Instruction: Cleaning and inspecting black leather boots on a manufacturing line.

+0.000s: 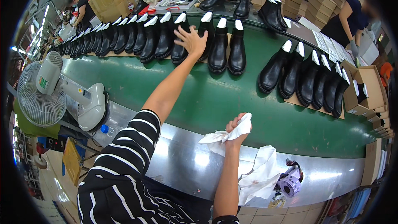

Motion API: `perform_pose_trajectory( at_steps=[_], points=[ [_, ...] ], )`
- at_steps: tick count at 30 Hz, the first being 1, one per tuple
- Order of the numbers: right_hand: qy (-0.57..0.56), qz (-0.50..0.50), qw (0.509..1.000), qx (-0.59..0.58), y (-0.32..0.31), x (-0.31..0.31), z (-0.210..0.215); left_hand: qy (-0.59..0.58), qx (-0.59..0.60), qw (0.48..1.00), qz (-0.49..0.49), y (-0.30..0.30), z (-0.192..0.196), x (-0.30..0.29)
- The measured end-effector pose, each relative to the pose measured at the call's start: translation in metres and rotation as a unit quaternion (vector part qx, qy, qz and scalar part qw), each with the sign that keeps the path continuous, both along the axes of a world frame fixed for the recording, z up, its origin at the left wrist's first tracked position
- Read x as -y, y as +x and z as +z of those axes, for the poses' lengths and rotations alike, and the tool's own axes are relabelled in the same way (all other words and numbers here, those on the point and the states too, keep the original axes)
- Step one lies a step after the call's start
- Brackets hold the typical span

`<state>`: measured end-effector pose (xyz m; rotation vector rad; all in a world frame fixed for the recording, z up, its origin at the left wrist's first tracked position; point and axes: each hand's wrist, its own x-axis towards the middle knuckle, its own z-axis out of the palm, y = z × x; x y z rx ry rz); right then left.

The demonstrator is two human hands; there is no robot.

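My left hand [193,42] reaches over the far side of the green belt with its fingers spread, in front of a black ankle boot [179,53] stuffed with white paper. Whether it touches the boot I cannot tell. To its right stands a pair of boots, the nearer-left boot [218,52] and its mate [237,54]. Lower down, my right hand [233,123] is closed round a crumpled white cloth [243,128], whose ends hang out on both sides. A second white cloth [260,174] lies on the metal ledge beside my right forearm.
Long rows of boots [118,39] line the belt [199,99] to the left; several more boots [307,81] stand at right. A white fan [43,87] and a small purple fan [289,184] flank me. Co-workers stand across the belt, beside an open carton [360,79] and at far left.
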<state>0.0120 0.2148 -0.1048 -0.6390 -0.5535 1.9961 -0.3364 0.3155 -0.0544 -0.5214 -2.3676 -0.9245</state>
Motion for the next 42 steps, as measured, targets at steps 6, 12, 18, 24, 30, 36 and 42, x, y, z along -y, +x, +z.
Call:
perform_pose_trajectory(
  at_steps=[6, 12, 18, 24, 30, 36, 42],
  points=[
    [-0.006, 0.004, 1.0, 0.006, 0.001, -0.001, -0.008, -0.037, 0.121, 0.991, 0.035, 0.004, -0.007, -0.015],
    [-0.027, -0.006, 1.0, 0.01, 0.003, -0.003, -0.003, -0.022, 0.149, 0.986, 0.075, -0.033, -0.003, -0.019],
    [-0.03, -0.009, 0.999, 0.007, 0.002, -0.002, 0.001, -0.025, 0.257, 0.965, 0.054, -0.068, 0.015, -0.012],
    [-0.03, -0.018, 0.999, 0.027, -0.001, -0.002, -0.006, 0.073, 0.1, 0.99, 0.063, -0.034, 0.023, 0.032],
    [-0.052, -0.026, 0.998, -0.002, 0.002, -0.006, -0.008, 0.127, -0.006, 0.991, -0.034, 0.072, 0.1, 0.154],
    [-0.125, -0.013, 0.983, -0.135, 0.018, -0.009, -0.004, 0.134, 0.227, 0.928, -0.261, 0.213, 0.123, 0.3],
    [-0.021, 0.0, 0.957, -0.29, 0.032, -0.018, -0.025, -0.078, 0.156, 0.953, -0.248, 0.289, 0.071, 0.364]
  ],
)
